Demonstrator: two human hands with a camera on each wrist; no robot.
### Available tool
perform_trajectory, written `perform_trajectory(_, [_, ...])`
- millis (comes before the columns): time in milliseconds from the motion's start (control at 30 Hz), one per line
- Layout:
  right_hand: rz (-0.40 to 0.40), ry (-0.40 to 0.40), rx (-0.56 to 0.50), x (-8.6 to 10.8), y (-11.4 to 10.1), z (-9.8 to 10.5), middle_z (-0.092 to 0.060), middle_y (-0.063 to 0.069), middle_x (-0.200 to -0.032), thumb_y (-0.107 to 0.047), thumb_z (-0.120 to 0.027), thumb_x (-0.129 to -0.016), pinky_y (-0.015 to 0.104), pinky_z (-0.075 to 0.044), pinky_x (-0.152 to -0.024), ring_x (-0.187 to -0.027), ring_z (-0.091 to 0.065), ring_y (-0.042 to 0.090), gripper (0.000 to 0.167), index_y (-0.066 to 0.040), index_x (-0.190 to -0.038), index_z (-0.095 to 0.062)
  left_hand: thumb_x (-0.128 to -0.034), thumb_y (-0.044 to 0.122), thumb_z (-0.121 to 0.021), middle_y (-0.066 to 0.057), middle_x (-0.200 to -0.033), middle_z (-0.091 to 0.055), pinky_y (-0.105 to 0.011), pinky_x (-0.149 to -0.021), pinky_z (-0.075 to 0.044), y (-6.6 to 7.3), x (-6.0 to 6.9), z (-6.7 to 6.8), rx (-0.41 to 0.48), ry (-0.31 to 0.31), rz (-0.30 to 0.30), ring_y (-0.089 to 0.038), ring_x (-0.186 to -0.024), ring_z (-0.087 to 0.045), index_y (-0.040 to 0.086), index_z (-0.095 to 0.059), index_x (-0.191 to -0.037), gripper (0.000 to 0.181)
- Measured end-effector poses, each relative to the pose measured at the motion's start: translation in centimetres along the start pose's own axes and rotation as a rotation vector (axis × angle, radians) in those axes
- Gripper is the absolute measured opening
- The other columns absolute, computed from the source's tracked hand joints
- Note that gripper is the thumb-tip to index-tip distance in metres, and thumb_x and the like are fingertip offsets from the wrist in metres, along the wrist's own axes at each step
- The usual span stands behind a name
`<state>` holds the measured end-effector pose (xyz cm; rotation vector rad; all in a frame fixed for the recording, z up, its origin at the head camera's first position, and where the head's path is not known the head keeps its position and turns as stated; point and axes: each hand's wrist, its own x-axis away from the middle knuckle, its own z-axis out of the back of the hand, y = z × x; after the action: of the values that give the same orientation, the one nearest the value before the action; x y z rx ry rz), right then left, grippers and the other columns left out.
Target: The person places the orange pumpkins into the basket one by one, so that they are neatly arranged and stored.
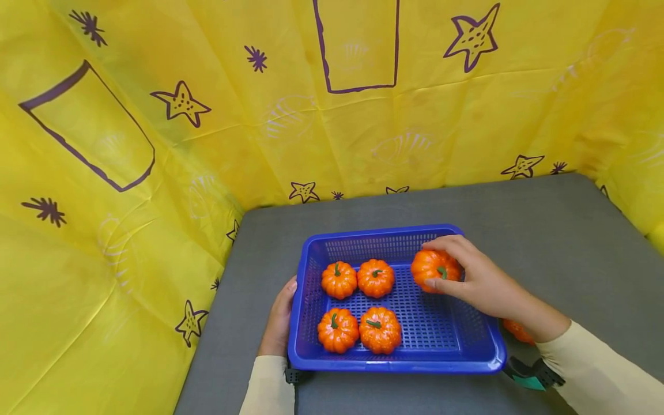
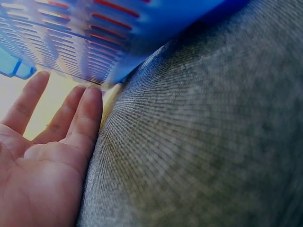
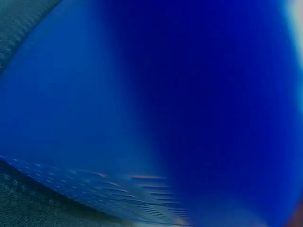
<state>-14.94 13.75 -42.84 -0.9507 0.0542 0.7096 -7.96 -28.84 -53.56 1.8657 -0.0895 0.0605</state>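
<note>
A blue plastic basket (image 1: pixel 396 366) with slotted walls sits on the grey table. In its left half are several small orange toy pumpkins, among them a back-left pumpkin (image 1: pixel 339 280) and a front pumpkin (image 1: pixel 381 330), all with green stems. My right hand (image 1: pixel 469 274) grips another pumpkin (image 1: pixel 433 268) between thumb and fingers over the basket's back right part. Against the outer left wall rests my left hand (image 1: pixel 281 317); the left wrist view shows its fingers (image 2: pixel 61 116) fairly straight, touching the slotted side. Blue basket wall (image 3: pixel 203 94) fills most of the right wrist view, hiding that hand's grip.
Another orange pumpkin (image 1: pixel 517 331) lies on the table outside the basket, partly covered by my right forearm. Yellow cloth (image 1: pixel 358 144) with drawn stars hangs behind and at both sides of the grey tabletop (image 1: pixel 539 230).
</note>
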Motion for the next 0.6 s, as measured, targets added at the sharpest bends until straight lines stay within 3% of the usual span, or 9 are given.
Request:
perform_trajectory(333, [0.022,-0.117,0.097,0.1,0.3,-1.0,-0.053,0.008,-0.143,-0.026,-0.088,-0.096,0.051,-0.059,-0.092,-0.122,-0.059,0.031,0.055,-0.015,-0.145,-0.067,-0.1158,0.045,-0.044,-0.017,-0.134,-0.067,-0.043,-0.093,-0.061,-0.1,-0.2,0.1,-0.018,-0.029,-0.036,-0.027,-0.110,-0.070,0.006,-0.049,-0.159,0.059])
perform_trajectory(600, [0.043,-0.150,0.144,-0.8,0.5,-1.4,-0.058,0.010,-0.142,-0.030,-0.089,-0.095,0.060,-0.053,-0.101,-0.127,-0.057,0.036,0.056,-0.012,-0.144,-0.068,-0.1158,0.045,-0.044,-0.014,-0.132,-0.069,-0.042,-0.093,-0.061,-0.2,-0.3,0.2,-0.029,-0.030,-0.048,-0.026,-0.110,-0.070,0.007,-0.052,-0.156,0.056])
